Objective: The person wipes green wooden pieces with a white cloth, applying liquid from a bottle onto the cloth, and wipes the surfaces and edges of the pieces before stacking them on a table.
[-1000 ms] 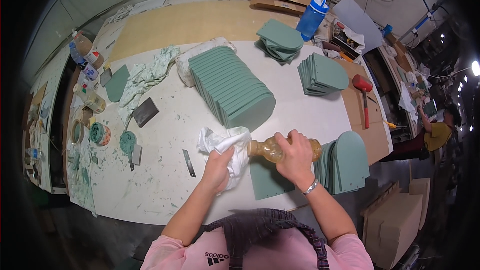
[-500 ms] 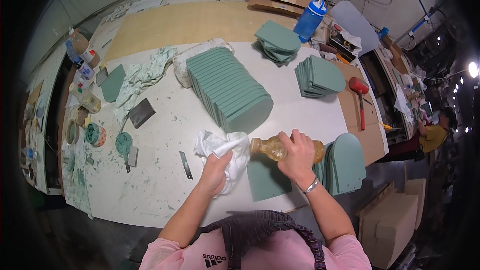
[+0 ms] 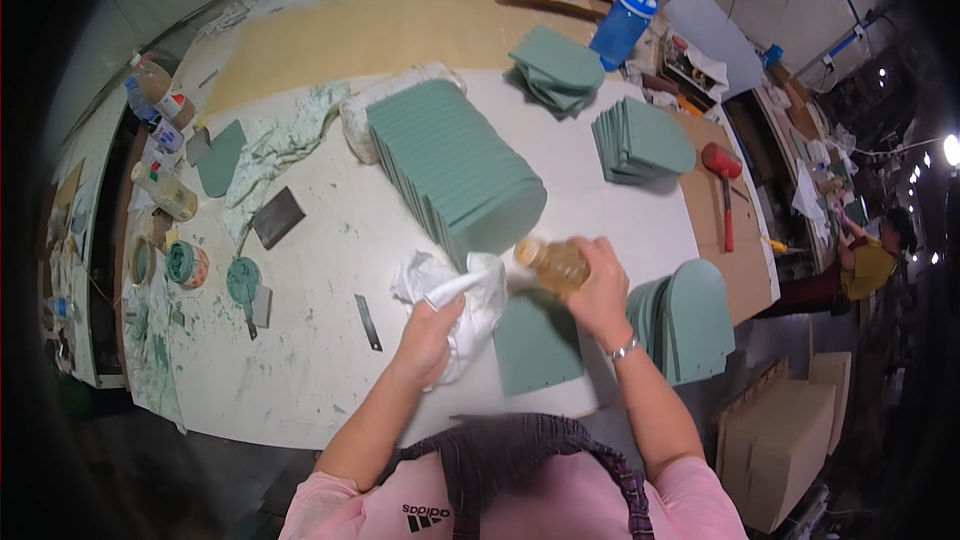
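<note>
My left hand (image 3: 430, 340) is closed on a bunched white cloth (image 3: 470, 305) over the front of the table. In my right hand (image 3: 602, 295) is a clear plastic bottle (image 3: 556, 265) of yellowish liquid, tilted with its neck toward the cloth but apart from it. Below the bottle a green panel (image 3: 538, 350) lies flat, partly hidden by the bottle and my hand. A long row of green round-ended panels (image 3: 455, 165) leans just beyond, on a white wrapped bundle (image 3: 357, 125). Close to my right wrist stands another group of green panels (image 3: 697, 320).
Smaller green stacks (image 3: 640, 140) sit at the back right, near a blue water bottle (image 3: 625, 28) and a red mallet (image 3: 722, 162). Leftward lie a steel blade (image 3: 369, 323), a dark block (image 3: 278, 218), a putty tub (image 3: 187, 264) and a stained rag (image 3: 290, 145).
My right hand has drawn the bottle away from the cloth, raising its neck slightly and turning it. My left hand keeps hold of the cloth, nearly in place.
</note>
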Motion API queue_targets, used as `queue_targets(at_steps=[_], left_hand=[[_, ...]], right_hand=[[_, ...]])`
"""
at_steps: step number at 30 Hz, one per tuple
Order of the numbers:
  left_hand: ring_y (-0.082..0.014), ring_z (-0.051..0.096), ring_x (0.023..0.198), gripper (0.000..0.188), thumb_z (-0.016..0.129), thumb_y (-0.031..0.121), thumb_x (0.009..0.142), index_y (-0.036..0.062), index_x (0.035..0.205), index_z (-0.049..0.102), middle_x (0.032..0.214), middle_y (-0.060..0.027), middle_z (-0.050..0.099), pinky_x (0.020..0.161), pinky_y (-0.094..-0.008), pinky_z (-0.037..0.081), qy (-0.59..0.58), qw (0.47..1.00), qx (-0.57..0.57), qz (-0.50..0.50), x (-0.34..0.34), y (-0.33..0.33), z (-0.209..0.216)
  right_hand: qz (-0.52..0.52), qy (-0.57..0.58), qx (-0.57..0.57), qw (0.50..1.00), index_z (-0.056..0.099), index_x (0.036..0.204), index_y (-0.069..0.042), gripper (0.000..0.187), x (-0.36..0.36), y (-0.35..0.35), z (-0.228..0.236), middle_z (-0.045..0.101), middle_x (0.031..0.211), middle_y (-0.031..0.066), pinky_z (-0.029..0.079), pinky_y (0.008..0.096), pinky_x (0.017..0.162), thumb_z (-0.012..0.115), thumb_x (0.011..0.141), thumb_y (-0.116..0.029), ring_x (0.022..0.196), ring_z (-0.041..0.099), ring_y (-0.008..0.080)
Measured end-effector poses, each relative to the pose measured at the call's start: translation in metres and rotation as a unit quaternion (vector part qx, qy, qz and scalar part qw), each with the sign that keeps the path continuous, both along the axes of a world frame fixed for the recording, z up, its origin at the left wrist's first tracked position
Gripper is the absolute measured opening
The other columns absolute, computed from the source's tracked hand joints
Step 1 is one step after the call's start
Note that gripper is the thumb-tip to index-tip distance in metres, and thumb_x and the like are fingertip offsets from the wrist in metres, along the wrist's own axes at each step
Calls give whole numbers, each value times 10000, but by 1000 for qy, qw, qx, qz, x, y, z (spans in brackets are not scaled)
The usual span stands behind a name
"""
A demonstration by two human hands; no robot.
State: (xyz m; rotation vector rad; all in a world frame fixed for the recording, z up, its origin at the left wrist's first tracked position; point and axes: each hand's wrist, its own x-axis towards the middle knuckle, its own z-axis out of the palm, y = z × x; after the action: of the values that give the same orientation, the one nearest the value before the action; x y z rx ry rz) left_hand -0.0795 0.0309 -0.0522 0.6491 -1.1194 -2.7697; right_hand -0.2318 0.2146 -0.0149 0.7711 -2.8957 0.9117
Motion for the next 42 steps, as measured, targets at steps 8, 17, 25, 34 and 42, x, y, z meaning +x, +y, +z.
queue_targets(at_steps=[8, 17, 25, 34, 42], left_hand=[[-305, 488, 1316, 525, 534, 24, 824, 45, 1348, 544, 1424, -175, 507, 1114, -453, 355, 163, 712, -650, -208, 8, 42, -47], [-282, 390, 1393, 591, 557, 61, 774, 87, 1364, 517, 1493, -103, 442, 1143, -563, 254, 34, 590, -785, -183, -8, 25, -76], [-373, 322, 1417, 586, 575, 24, 765, 41, 1348, 516, 1503, -134, 414, 1143, -588, 237, 92, 652, -723, -209, 35, 56, -91], [-329, 268, 1467, 621, 541, 36, 831, 148, 1438, 474, 1547, -82, 383, 1134, -662, 121, 111, 734, -639, -202, 28, 75, -64], [-330, 358, 1408, 549, 553, 128, 857, 155, 1405, 520, 1512, -100, 431, 1109, -588, 219, 87, 804, -584, -72, -2, 7, -51]], right_hand=[[-90, -103, -317, 939, 563, 1180, -23, 648, -51, 19, -57, 639, 1118, 96, 492, 335, 922, 852, 600, -54, 1018, 628, 225], [-138, -140, -145, 970, 384, 1389, 88, 839, 14, 65, -100, 519, 1352, 242, 401, 365, 1092, 807, 675, -41, 1297, 500, 303], [-25, -58, 51, 997, 420, 1361, 69, 795, 98, 86, -93, 579, 1190, 209, 470, 379, 977, 782, 675, -99, 1065, 582, 315], [-152, -517, -471, 699, 500, 1311, 43, 515, 109, 56, -100, 621, 1197, 119, 509, 311, 905, 622, 813, 88, 1066, 618, 197], [-55, -563, -472, 676, 511, 1333, 34, 657, 115, 61, -19, 615, 1212, 95, 497, 331, 957, 556, 692, 171, 1103, 602, 201]])
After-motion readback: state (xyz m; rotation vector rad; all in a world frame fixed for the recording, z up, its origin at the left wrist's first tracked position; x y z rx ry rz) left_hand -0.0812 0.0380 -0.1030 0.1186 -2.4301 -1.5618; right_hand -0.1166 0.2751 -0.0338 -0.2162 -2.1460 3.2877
